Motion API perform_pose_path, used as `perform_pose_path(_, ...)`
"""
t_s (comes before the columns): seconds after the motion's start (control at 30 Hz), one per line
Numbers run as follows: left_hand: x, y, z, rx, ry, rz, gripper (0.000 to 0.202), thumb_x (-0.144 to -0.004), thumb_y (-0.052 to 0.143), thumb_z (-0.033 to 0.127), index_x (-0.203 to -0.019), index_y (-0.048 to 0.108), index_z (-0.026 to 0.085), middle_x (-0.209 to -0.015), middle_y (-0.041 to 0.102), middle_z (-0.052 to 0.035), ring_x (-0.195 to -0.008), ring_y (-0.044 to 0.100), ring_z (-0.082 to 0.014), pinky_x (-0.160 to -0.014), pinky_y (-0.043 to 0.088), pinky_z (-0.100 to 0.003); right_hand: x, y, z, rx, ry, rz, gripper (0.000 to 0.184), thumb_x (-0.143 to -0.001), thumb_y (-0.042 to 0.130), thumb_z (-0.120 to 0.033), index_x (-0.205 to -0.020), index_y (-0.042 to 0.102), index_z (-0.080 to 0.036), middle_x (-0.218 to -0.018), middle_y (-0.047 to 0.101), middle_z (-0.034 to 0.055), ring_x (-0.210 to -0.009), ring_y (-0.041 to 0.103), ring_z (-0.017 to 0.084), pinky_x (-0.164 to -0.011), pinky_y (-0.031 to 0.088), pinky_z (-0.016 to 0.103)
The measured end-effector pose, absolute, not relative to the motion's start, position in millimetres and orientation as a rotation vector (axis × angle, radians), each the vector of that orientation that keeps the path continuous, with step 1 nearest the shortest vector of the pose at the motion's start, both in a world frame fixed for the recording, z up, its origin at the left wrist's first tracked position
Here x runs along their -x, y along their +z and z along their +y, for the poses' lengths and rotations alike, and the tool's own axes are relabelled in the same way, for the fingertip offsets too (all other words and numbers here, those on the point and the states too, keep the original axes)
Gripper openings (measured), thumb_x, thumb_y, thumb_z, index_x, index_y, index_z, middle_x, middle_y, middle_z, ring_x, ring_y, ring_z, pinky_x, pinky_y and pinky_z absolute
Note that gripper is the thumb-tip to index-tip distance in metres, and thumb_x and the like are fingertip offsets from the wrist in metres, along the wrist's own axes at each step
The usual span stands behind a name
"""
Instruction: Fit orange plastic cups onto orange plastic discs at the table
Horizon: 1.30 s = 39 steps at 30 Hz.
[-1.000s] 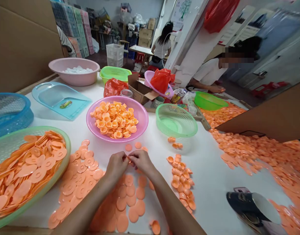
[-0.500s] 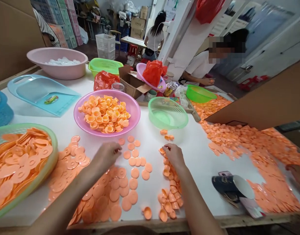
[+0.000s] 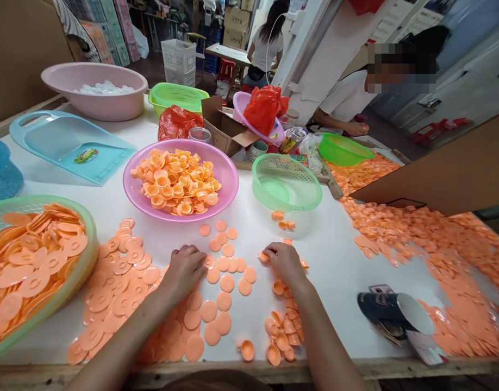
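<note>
My left hand (image 3: 185, 273) rests low over the table with its fingers curled together, the tips at the edge of a flat orange plastic disc (image 3: 209, 262). A heap of similar discs (image 3: 125, 277) lies beside and under that forearm. My right hand (image 3: 285, 262) pinches a small orange plastic cup (image 3: 264, 257) between thumb and fingers, just above the white tabletop. Below its wrist runs a trail of similar cups (image 3: 280, 339), partly hidden by the forearm. One cup (image 3: 246, 350) lies apart near the front edge. Loose discs (image 3: 232, 265) are spread between my hands.
A pink basin (image 3: 129, 198) of orange cups stands ahead, beside a green basket (image 3: 288, 203). At left are a green basket (image 3: 92, 233) of discs and a blue scoop (image 3: 111, 174). A dark paper cup (image 3: 378, 309) lies at right, near more orange pieces (image 3: 457, 293). Another person (image 3: 343, 100) sits beyond.
My left hand has moved down toward me, and two discs now show at its fingertips. My right hand has shifted slightly, with the small cup at its fingers. The view has tilted a little.
</note>
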<state>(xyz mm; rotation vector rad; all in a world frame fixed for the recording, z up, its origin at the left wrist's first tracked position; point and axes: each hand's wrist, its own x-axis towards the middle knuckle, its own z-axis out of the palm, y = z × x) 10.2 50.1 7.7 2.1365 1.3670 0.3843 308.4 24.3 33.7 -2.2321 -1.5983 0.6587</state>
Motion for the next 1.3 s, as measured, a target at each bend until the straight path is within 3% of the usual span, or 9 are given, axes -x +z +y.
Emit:
perform_pose_path(0.23,-15,0,42,-2.147,0.449,1.496,0.018,-0.083,0.056,0.023,-0.097,0.068,0.026,-0.095,0.063,-0.0036,-0.096,0.055,-0.0226,-0.083,0.031,-0.039,-296,34,18,2.092,0.782,-1.640,0.020,-0.080,0.052,-0.028,-0.078,0.070,-0.021,-0.083,0.071,0.0041,-0.080,0.063,0.019,-0.070,0.041,0.028)
perform_pose_path(0.43,-14,0,46,-2.117,0.480,1.515,0.021,-0.084,0.055,0.024,-0.102,0.067,0.025,-0.097,0.064,-0.0039,-0.099,0.055,-0.0227,-0.085,0.031,-0.039,-289,34,10,2.073,0.878,-1.628,0.020,-0.080,0.054,-0.034,-0.074,0.068,-0.021,-0.076,0.069,0.0030,-0.073,0.061,0.019,-0.065,0.041,0.028)
perform_pose_path(0.57,-15,0,46,-2.122,0.461,1.533,0.019,-0.085,0.053,0.024,-0.095,0.069,0.025,-0.094,0.063,-0.0040,-0.097,0.055,-0.0226,-0.084,0.030,-0.039,-283,34,9,2.050,0.872,-1.675,0.019,-0.079,0.053,-0.030,-0.077,0.070,-0.020,-0.081,0.071,0.0040,-0.078,0.062,0.019,-0.069,0.042,0.028)
perform_pose_path(0.8,-15,-2,46,-2.104,0.492,1.532,0.018,-0.081,0.058,0.024,-0.095,0.069,0.025,-0.093,0.063,-0.0039,-0.096,0.055,-0.0225,-0.084,0.030,-0.039,-274,44,4,2.124,0.822,-1.592,0.019,-0.077,0.053,-0.027,-0.066,0.068,-0.020,-0.069,0.069,0.0029,-0.067,0.060,0.018,-0.061,0.040,0.028)
perform_pose_path(0.97,-14,-2,47,-2.108,0.511,1.528,0.017,-0.082,0.058,0.024,-0.093,0.071,0.026,-0.092,0.063,-0.0036,-0.094,0.056,-0.0223,-0.084,0.030,-0.039,-229,36,24,1.896,0.866,-1.373,0.018,-0.077,0.059,-0.032,-0.071,0.070,-0.020,-0.070,0.071,0.0029,-0.068,0.063,0.018,-0.063,0.045,0.027)
perform_pose_path(1.2,-17,1,46,-2.095,0.495,1.545,0.014,-0.085,0.060,0.031,-0.089,0.072,0.024,-0.088,0.066,-0.0044,-0.090,0.057,-0.0214,-0.080,0.031,-0.037,-159,7,43,1.800,0.800,-1.536,0.016,-0.076,0.054,-0.018,-0.063,0.062,-0.020,-0.062,0.066,0.0004,-0.061,0.057,0.014,-0.061,0.041,0.025)
perform_pose_path(1.3,-14,6,52,-2.026,0.472,1.524,0.013,-0.085,0.060,0.026,-0.088,0.072,0.024,-0.086,0.068,-0.0042,-0.089,0.058,-0.0210,-0.080,0.033,-0.035,-156,6,41,1.800,0.721,-1.620,0.017,-0.078,0.052,-0.016,-0.063,0.059,-0.020,-0.064,0.064,0.0004,-0.062,0.055,0.014,-0.061,0.039,0.024)
